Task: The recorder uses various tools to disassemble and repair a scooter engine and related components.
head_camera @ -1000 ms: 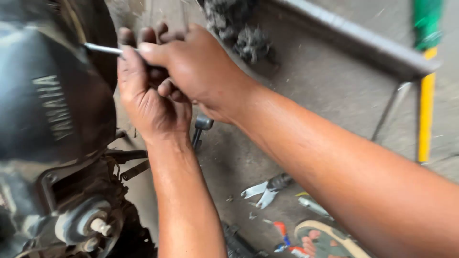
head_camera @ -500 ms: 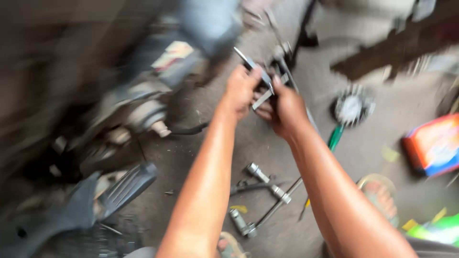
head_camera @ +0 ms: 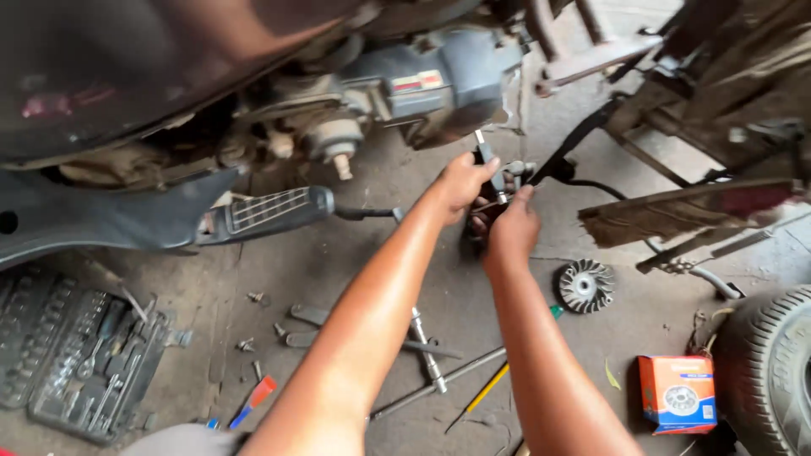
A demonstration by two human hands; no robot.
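My left hand (head_camera: 460,181) is closed around a slim metal tool (head_camera: 487,163) with a dark grip, held upright just below the grey engine casing (head_camera: 439,84) of a scooter. My right hand (head_camera: 511,224) grips a small dark metal part (head_camera: 515,171) right beside it, fingers touching the tool's lower end. Both hands meet over the concrete floor, near a black bent lever (head_camera: 574,148). What lies between the palms is hidden.
A ribbed round metal pulley (head_camera: 585,285) lies right of my right arm. An orange box (head_camera: 677,393) and a tyre (head_camera: 773,363) sit lower right. A cross wrench (head_camera: 427,350), screwdrivers and bolts lie between my arms and left; an open socket case (head_camera: 80,359) is far left.
The view has swung from a close look at a dark scooter panel to the engine's underside. Both hands moved down and away, still together, now holding the tool and part near the floor.
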